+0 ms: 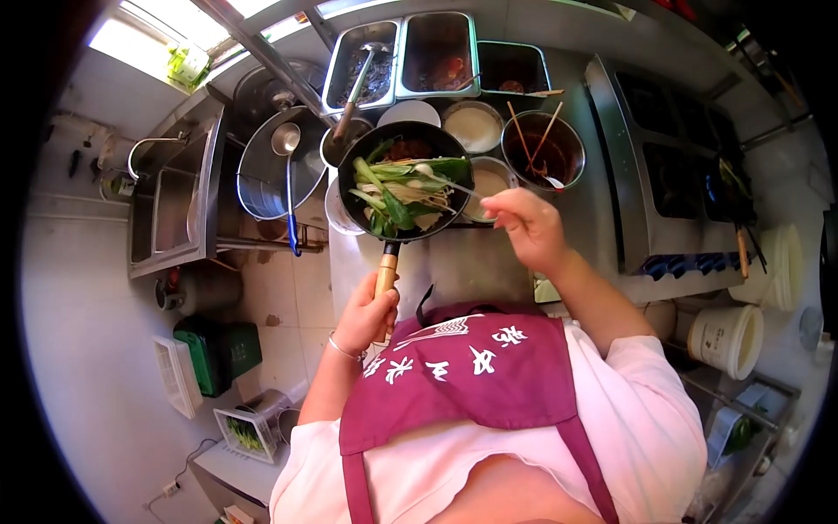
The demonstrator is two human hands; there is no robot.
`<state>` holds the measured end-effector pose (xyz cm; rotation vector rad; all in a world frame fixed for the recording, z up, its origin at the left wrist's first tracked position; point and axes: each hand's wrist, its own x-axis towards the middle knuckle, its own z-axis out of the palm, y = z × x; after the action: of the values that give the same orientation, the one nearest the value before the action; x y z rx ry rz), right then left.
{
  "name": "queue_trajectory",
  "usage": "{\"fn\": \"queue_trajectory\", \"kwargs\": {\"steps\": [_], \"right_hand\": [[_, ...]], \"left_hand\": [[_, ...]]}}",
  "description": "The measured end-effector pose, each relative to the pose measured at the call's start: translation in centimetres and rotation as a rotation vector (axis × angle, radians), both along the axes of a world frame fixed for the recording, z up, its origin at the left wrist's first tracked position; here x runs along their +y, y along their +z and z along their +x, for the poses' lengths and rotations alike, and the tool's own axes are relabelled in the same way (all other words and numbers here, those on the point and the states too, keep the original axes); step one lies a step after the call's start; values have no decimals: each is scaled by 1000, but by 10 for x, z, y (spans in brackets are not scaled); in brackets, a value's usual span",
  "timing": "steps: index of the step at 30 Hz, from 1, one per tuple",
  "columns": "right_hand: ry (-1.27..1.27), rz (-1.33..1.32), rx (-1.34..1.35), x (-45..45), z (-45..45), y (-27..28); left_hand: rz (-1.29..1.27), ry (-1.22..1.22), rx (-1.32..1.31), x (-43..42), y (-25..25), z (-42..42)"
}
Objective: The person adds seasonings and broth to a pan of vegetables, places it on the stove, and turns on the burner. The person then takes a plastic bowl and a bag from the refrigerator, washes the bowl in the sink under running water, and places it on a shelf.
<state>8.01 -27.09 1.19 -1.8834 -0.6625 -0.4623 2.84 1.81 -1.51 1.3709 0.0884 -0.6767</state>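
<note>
My left hand [371, 310] is wrapped round the wooden handle [386, 272] of a black frying pan [360, 155], which is held up over the counter. Leafy greens [397, 211] with pale stalks lie in the pan, along with thin pale strands that look like enoki mushrooms [436, 199]. Something dark reddish-brown sits at the pan's far side. Between the pinched fingers of my right hand [531, 229] is the end of a thin metal spoon [456, 186]. Its bowl, with something whitish in it, is over the greens.
Behind the pan stand steel trays [401, 65] and bowls of pale contents [472, 127]. A pot of dark red sauce [548, 157] holds sticks. At left are a large pot [253, 179] with a ladle [291, 192] and a sink [179, 205]; at right, a gas stove [633, 201].
</note>
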Motion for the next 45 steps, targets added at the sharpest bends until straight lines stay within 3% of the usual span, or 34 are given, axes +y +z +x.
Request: {"fn": "queue_trajectory", "kwargs": {"steps": [4, 9, 12, 16, 17, 18, 19, 21, 29, 35, 40, 45], "right_hand": [[-157, 599, 150, -23, 26, 3], [-382, 358, 406, -44, 101, -55], [-454, 16, 189, -38, 135, -92], [-467, 24, 269, -28, 158, -119], [-472, 255, 407, -26, 162, -123], [-471, 487, 544, -24, 163, -121], [-470, 487, 544, -25, 163, -120], [-496, 782, 670, -34, 160, -115], [-460, 1149, 793, -68, 141, -106], [-387, 1262, 819, -76, 134, -110], [-320, 1252, 821, -68, 113, -80], [-81, 969, 646, -33, 71, -23]], "left_hand": [[-15, 22, -4, 5, 1, -2], [8, 44, -8, 12, 0, -12], [-26, 68, 10, 11, 2, -13], [-56, 84, 20, 7, 1, -11], [-37, 77, 15, 7, -2, -11], [-18, 69, 10, 7, -3, -11], [-18, 70, 10, 8, -2, -11], [-6, 63, 7, 7, 1, -9], [-28, 52, 17, 7, 3, -5], [-27, 74, 17, 3, 5, -10], [-21, 71, 30, 6, 8, -12], [-10, 29, -1, 9, 10, -9]]}}
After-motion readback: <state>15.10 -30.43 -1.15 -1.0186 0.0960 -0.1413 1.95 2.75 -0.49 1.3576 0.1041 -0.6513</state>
